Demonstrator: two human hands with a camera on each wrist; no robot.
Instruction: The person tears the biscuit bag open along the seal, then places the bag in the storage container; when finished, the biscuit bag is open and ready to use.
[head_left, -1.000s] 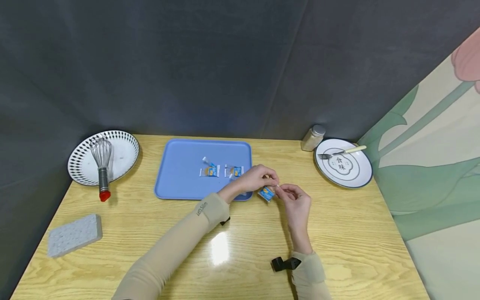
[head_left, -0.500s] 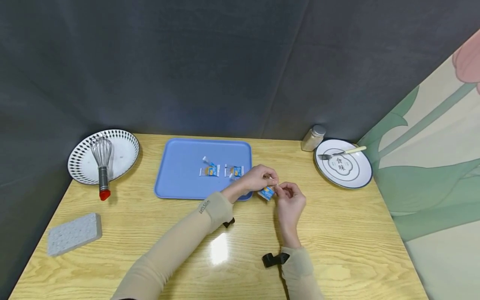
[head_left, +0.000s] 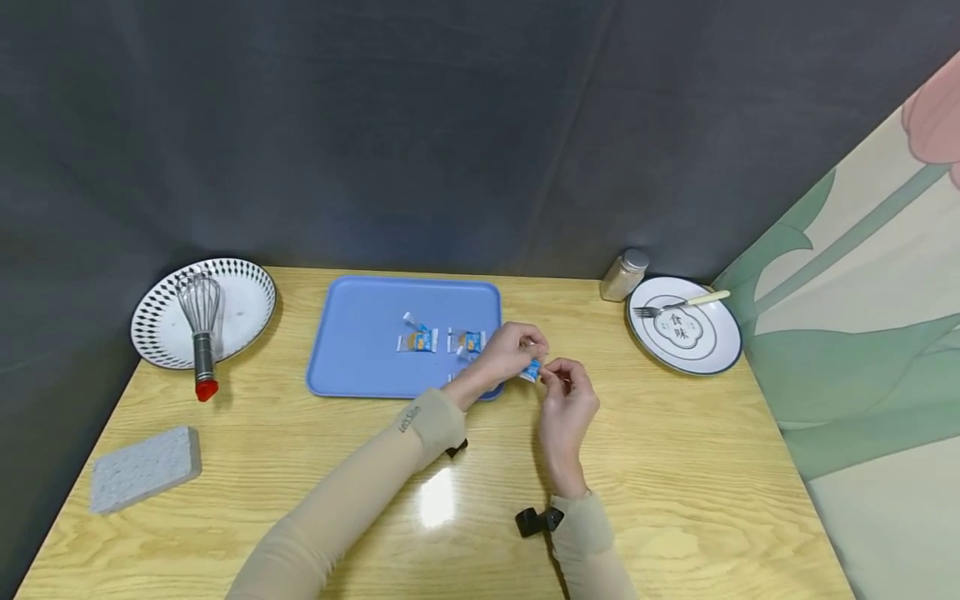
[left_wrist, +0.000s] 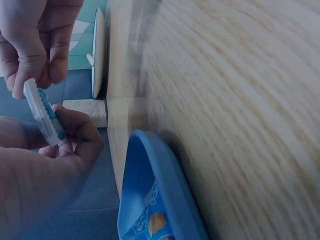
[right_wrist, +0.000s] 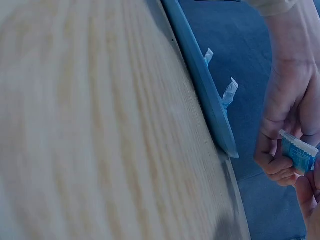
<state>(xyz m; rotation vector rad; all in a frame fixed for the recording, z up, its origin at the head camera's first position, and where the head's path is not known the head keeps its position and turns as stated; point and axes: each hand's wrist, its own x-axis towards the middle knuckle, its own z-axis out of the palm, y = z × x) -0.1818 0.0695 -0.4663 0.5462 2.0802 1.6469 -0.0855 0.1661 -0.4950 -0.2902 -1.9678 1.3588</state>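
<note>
A small blue-and-clear wrapped packet (head_left: pixel 531 371) is held between my two hands, just past the tray's right end and raised above the table. My left hand (head_left: pixel 507 354) pinches one end of it. The thumb and fingers of my right hand (head_left: pixel 567 408) pinch the other end. Seen from the left wrist, the packet (left_wrist: pixel 43 112) shows a serrated clear edge between both sets of fingertips. From the right wrist, its blue face (right_wrist: pixel 298 154) shows. Several similar packets (head_left: pixel 423 340) lie on the blue tray (head_left: pixel 360 325), partly hidden by my left wrist.
On the left, a whisk (head_left: pixel 202 325) rests on a patterned plate (head_left: pixel 243 312), above a grey block (head_left: pixel 146 469). At the back right stand a jar with a grey lid (head_left: pixel 624 275) and a white plate (head_left: pixel 686 357) holding a fork (head_left: pixel 678 305). A dark curtain hangs behind.
My right hand has moved left and slightly up, closer to my left hand. The packet has been raised and turned between the fingers, so less of it shows from the head.
</note>
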